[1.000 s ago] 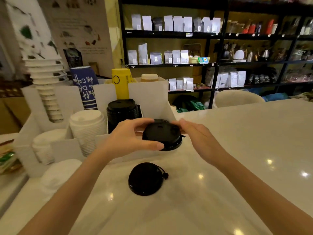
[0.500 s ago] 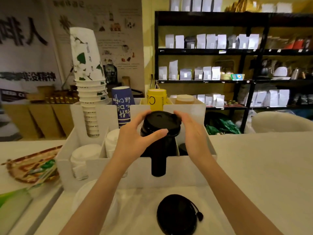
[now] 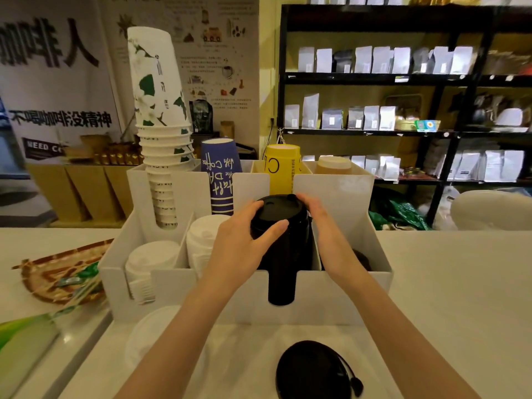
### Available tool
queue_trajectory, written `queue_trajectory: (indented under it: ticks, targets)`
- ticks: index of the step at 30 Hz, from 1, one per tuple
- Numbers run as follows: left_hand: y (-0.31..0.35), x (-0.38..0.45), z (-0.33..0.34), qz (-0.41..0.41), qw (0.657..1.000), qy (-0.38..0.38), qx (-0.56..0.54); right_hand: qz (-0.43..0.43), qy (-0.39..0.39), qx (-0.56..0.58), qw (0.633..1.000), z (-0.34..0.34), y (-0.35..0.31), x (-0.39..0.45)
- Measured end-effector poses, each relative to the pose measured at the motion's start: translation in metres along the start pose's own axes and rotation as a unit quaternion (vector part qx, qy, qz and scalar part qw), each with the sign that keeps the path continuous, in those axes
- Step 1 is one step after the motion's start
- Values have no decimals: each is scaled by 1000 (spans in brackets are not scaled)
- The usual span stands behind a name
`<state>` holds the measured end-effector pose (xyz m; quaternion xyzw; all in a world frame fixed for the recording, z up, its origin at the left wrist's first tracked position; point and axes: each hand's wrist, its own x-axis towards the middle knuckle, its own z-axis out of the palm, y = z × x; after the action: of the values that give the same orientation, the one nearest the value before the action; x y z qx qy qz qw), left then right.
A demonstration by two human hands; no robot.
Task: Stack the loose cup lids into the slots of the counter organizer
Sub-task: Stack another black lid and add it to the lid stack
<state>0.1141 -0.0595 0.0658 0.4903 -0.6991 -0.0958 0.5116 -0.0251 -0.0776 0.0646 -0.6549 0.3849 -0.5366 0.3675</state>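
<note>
A white counter organizer (image 3: 339, 300) stands on the pale counter. Its middle front slot holds a tall stack of black lids (image 3: 283, 272). On top of that stack sits a black cup lid (image 3: 277, 207), gripped from both sides by my left hand (image 3: 244, 243) and my right hand (image 3: 322, 226). A second black lid (image 3: 312, 371) with a tethered plug lies loose on the counter in front of the organizer. Two slots to the left hold stacks of white lids (image 3: 152, 260). A dark lid (image 3: 361, 259) shows low in the right slot.
Stacked paper cups fill the organizer's back slots: white floral (image 3: 157, 110), blue (image 3: 221, 174), yellow (image 3: 282, 168). A white lid (image 3: 152, 335) lies on the counter at front left. A woven tray (image 3: 57, 277) with packets is at the left. Shelves of bags stand behind.
Both hands lifted the black lid from low over the counter up onto the black stack in the middle slot. My view came closer to the organizer.
</note>
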Motion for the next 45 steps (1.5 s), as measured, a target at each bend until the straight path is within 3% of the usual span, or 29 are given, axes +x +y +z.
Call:
queue_trajectory:
  ticks: [5, 11, 22, 30, 36, 39, 45]
  targets:
    - [0, 1, 0, 19, 1000, -15, 13, -8, -4, -13, 1000, -7, 1, 1]
    - [-4, 2, 4, 10, 999, 38, 13, -26, -12, -75, 997, -10, 0, -2]
    - [0, 0, 2, 36, 998, 21, 55, -10, -16, -91, 996, -10, 3, -8]
    - [1, -1, 1, 33, 999, -8, 33, -46, -26, -229, 972, -4, 3, -20]
    - [6, -6, 5, 19, 997, -29, 69, -31, 30, -238, 970, -12, 2, -58]
    - [9, -14, 11, 36, 994, -4, 107, -41, 53, -238, 969, -16, 6, -85]
    - [24, -37, 16, 105, 983, 1, 149, 16, 4, -313, 950, -28, 22, -146]
